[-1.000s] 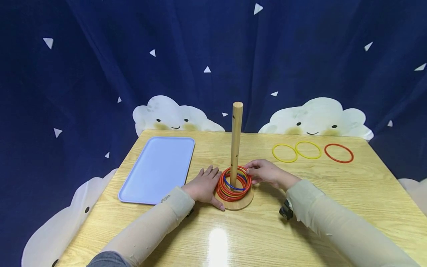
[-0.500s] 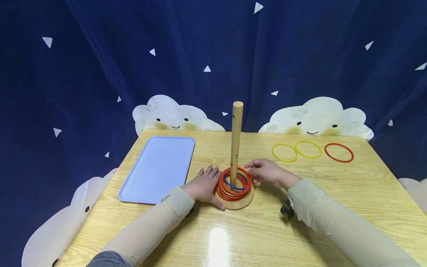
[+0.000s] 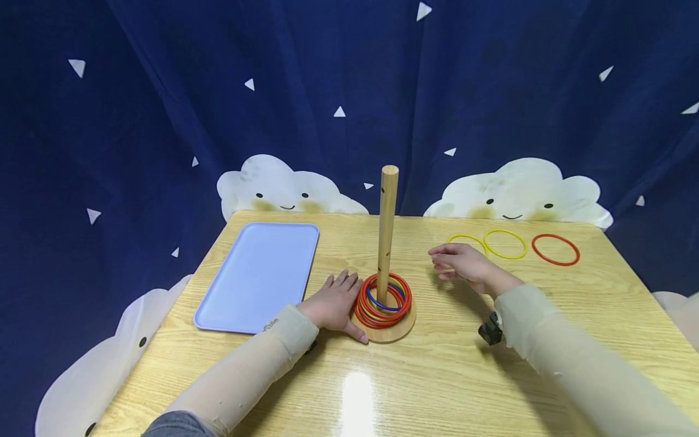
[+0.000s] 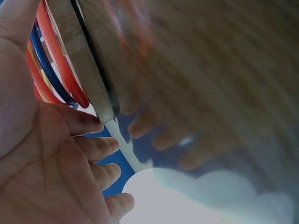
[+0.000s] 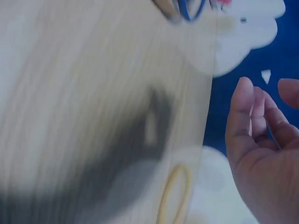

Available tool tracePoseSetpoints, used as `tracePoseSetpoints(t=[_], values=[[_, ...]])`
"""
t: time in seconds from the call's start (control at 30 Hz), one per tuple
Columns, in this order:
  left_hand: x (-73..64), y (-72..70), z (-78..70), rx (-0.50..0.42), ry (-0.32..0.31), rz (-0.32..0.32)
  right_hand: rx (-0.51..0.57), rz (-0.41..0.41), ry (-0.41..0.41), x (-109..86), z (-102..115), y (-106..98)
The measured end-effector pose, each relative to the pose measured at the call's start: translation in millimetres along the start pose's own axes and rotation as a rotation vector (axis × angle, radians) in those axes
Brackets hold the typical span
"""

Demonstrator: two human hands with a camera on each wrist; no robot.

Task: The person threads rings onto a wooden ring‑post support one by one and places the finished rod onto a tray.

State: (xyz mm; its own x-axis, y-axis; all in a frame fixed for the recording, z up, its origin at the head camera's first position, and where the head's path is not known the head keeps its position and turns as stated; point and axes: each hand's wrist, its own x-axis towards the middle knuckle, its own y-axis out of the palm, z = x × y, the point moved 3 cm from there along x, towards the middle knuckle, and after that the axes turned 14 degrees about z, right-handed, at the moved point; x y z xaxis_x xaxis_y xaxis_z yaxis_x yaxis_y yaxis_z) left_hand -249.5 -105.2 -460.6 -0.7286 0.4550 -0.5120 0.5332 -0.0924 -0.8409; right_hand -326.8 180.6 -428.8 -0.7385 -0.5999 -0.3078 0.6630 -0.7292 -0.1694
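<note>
Ungripping left hand should brace the round pale-wood base from nine o'clock; empty right hand, toward two, should lightly pinch the nearer thin yellow ring.

R hand is pulling away fr. stacked rings, moving twd. yellow ring & partly hiding it in head cam.

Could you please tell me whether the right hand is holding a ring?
No, the right hand has nothing between its fingers in the right wrist view.
</note>
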Motion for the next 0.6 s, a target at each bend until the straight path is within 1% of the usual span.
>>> tracePoseSetpoints(t=[0.13, 0.23, 0.33, 0.47, 0.6], values=[[0.9, -0.1, 0.1, 0.003, 0.000, 0.000, 0.042, -0.038, -0.053, -13.5, -2, -25], [0.9, 0.0, -0.2, 0.012, -0.001, 0.000, 0.105, -0.076, -0.084, -23.5, -7, -46], [0.6, 0.1, -0.5, 0.022, -0.001, 0.003, 0.168, -0.128, -0.094, -32.3, -13, -65], [0.5, 0.3, -0.6, 0.020, 0.000, 0.002, 0.193, -0.196, -0.107, -42.1, -17, -87], [1.1, 0.7, -0.7, 0.012, -0.001, -0.004, 0.212, -0.237, -0.128, -52.2, -22, -104]])
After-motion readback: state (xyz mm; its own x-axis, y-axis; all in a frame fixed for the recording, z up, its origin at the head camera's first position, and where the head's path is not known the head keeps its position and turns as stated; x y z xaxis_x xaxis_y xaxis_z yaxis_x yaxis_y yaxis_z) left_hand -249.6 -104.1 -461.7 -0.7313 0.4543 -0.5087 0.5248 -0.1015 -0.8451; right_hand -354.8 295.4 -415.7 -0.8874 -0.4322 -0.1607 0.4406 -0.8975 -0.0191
